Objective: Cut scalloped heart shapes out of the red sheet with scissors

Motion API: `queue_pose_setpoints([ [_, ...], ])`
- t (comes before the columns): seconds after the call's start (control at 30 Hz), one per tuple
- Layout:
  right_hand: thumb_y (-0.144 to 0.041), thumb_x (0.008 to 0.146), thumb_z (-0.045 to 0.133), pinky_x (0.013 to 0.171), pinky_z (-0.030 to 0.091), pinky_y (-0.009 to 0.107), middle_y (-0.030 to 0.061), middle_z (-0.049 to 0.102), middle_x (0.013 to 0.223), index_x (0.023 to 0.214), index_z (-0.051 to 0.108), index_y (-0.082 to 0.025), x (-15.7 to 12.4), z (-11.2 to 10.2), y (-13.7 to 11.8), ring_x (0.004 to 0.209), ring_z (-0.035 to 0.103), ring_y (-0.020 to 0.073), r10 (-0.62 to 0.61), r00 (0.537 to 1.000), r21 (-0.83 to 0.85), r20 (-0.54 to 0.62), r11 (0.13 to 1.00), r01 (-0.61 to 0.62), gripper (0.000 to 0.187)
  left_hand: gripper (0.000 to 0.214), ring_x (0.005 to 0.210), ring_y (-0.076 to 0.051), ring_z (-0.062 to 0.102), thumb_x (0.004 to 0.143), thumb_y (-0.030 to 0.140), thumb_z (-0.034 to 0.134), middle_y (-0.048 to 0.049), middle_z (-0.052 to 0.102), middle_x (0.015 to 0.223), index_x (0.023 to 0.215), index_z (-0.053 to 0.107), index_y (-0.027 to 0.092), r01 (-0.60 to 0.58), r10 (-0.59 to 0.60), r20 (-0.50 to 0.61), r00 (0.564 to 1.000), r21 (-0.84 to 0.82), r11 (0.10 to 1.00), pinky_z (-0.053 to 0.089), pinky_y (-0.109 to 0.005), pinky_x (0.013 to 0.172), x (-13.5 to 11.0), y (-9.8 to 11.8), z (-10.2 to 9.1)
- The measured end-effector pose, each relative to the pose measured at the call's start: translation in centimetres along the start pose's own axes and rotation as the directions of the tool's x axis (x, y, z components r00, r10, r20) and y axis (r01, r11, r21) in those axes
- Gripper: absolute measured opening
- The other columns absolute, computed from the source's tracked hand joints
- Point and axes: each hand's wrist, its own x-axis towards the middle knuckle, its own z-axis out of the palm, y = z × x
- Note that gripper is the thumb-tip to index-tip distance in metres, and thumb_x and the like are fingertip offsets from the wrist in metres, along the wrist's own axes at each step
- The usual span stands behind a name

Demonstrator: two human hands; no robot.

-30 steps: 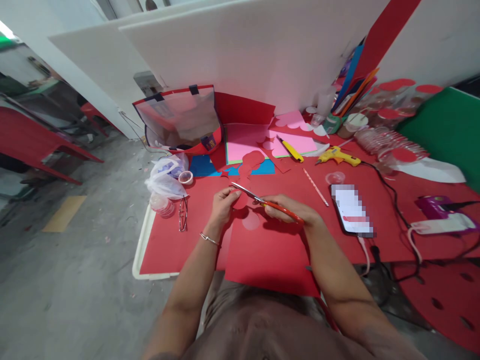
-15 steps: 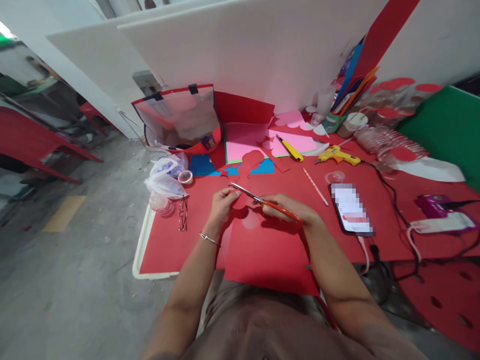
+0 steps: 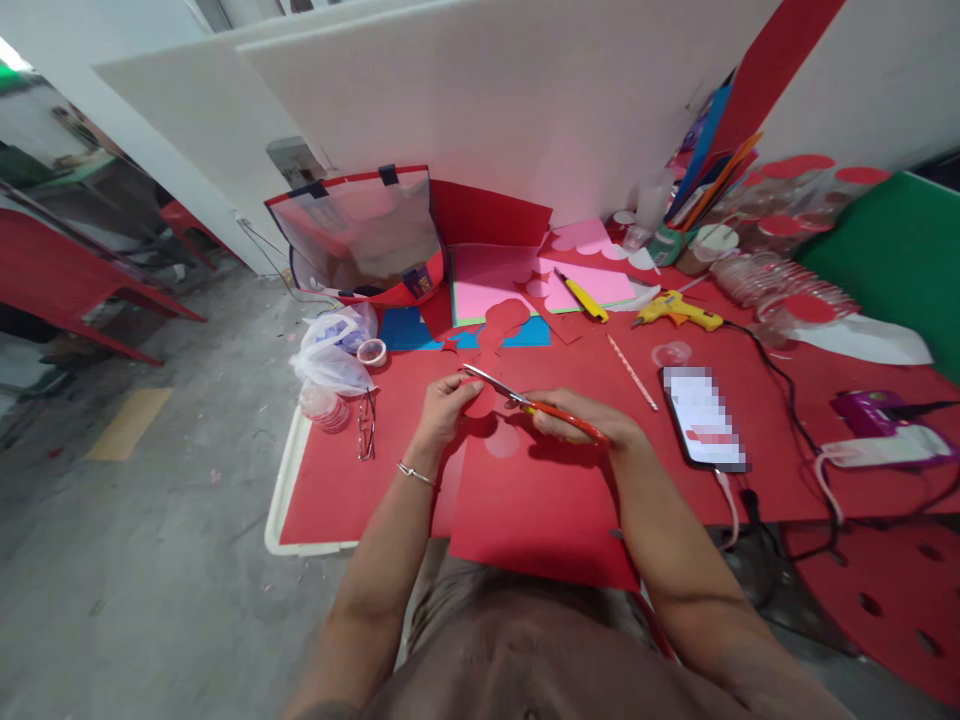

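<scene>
My right hand (image 3: 581,420) grips red-handled scissors (image 3: 525,402), blades pointing left across a red paper sheet (image 3: 536,500) that hangs over the table's near edge. My left hand (image 3: 444,405) pinches the sheet's top left part, where a rounded piece (image 3: 480,402) lies under the blades. A faint circle (image 3: 501,440) is marked on the sheet just below the scissors. A bracelet sits on my left wrist.
On the red table (image 3: 330,490): glasses (image 3: 365,425), plastic bag (image 3: 330,350), tape roll (image 3: 371,352), phone (image 3: 703,418), yellow glue gun (image 3: 679,312), yellow cutter (image 3: 581,295), striped straw (image 3: 631,373), pink and blue papers (image 3: 487,280), clear-fronted bag (image 3: 360,235), lidded jars (image 3: 780,270) at right, cables.
Almost nothing differs; both hands and the scissors stay in place on the red sheet, with only a slight shift of the view.
</scene>
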Motion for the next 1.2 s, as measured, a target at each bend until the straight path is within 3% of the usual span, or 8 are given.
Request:
queue_pose_setpoints([
  [0.23,-0.063,0.099,0.061,0.061,0.041,0.026,0.0018,0.064,0.080,0.118,0.073,-0.015,-0.1,-0.1,0.0,0.066,0.048,0.0140,-0.002,1.000,-0.013,0.014,1.000,0.003,0.052,0.032,0.058,-0.009,0.048,0.068,0.038,0.094,0.0021,0.058,0.063,0.068,0.072,0.015,0.006,-0.007,0.032,0.999,0.031,0.999,0.042,-0.024,0.058,0.0,0.2,-0.5],
  [0.57,-0.062,0.102,0.058,0.067,0.046,0.028,0.0048,0.068,0.090,0.126,0.071,-0.014,0.0,-0.2,-0.3,0.073,0.054,0.0156,-0.010,1.000,-0.045,0.029,0.999,0.011,0.056,0.031,0.057,-0.010,0.051,0.068,0.038,0.095,0.0016,0.061,0.063,0.072,0.074,0.015,0.033,-0.036,0.051,0.998,0.054,0.998,0.042,-0.024,0.057,-0.2,0.8,-0.7],
  [0.63,-0.062,0.102,0.058,0.066,0.046,0.028,0.0042,0.067,0.087,0.128,0.070,-0.014,0.1,0.1,-0.2,0.071,0.054,0.0152,0.021,0.999,-0.024,-0.024,0.999,-0.021,0.056,0.031,0.057,-0.009,0.052,0.070,0.037,0.094,0.0013,0.061,0.064,0.070,0.073,0.015,0.024,-0.026,0.056,0.998,0.048,0.999,0.042,-0.024,0.057,-0.2,0.8,-0.7],
  [0.73,-0.060,0.097,0.066,0.065,0.048,0.029,0.0015,0.063,0.080,0.131,0.069,-0.015,0.6,0.8,0.0,0.068,0.055,0.0154,0.085,0.976,0.058,-0.199,0.995,-0.075,0.056,0.030,0.063,-0.011,0.059,0.071,0.037,0.095,-0.0013,0.067,0.072,0.077,0.076,0.015,-0.011,0.009,0.071,0.997,0.034,0.999,0.047,-0.024,0.060,-0.1,0.4,-0.3],
  [0.83,-0.056,0.085,0.081,0.064,0.049,0.030,-0.0006,0.063,0.078,0.134,0.066,-0.018,1.4,1.7,0.4,0.066,0.058,0.0160,0.127,0.918,0.181,-0.374,0.982,-0.063,0.063,0.038,0.062,-0.011,0.059,0.068,0.041,0.096,-0.0017,0.070,0.077,0.095,0.081,0.018,-0.052,0.050,0.048,0.998,0.044,0.998,0.048,-0.024,0.058,-0.2,-0.2,0.5],
  [0.93,-0.049,0.077,0.087,0.060,0.048,0.029,-0.0003,0.066,0.083,0.133,0.064,-0.021,2.2,2.4,0.7,0.064,0.058,0.0149,0.146,0.851,0.266,-0.505,0.964,-0.007,0.067,0.047,0.053,-0.008,0.050,0.069,0.043,0.096,0.0017,0.064,0.069,0.108,0.082,0.019,-0.080,0.074,0.053,0.996,0.109,0.991,0.041,-0.022,0.049,-0.6,-0.8,1.5],
  [1.0,-0.045,0.077,0.085,0.058,0.046,0.028,-0.0005,0.066,0.084,0.132,0.065,-0.021,2.5,2.7,0.9,0.062,0.056,0.0136,0.151,0.828,0.279,-0.540,0.960,0.007,0.063,0.044,0.053,-0.008,0.048,0.072,0.044,0.094,0.0010,0.066,0.071,0.106,0.083,0.019,-0.111,0.102,0.068,0.992,0.146,0.983,0.041,-0.022,0.049,-0.8,-1.1,2.0],
  [1.2,-0.039,0.080,0.078,0.056,0.042,0.027,-0.0015,0.061,0.081,0.131,0.066,-0.019,3.0,3.2,1.2,0.060,0.051,0.0118,0.171,0.838,0.270,-0.518,0.963,-0.030,0.056,0.040,0.062,-0.011,0.057,0.072,0.045,0.093,-0.0027,0.072,0.077,0.100,0.084,0.019,-0.167,0.162,0.045,0.986,0.197,0.966,0.048,-0.024,0.054,-1.0,-1.5,2.6],
])
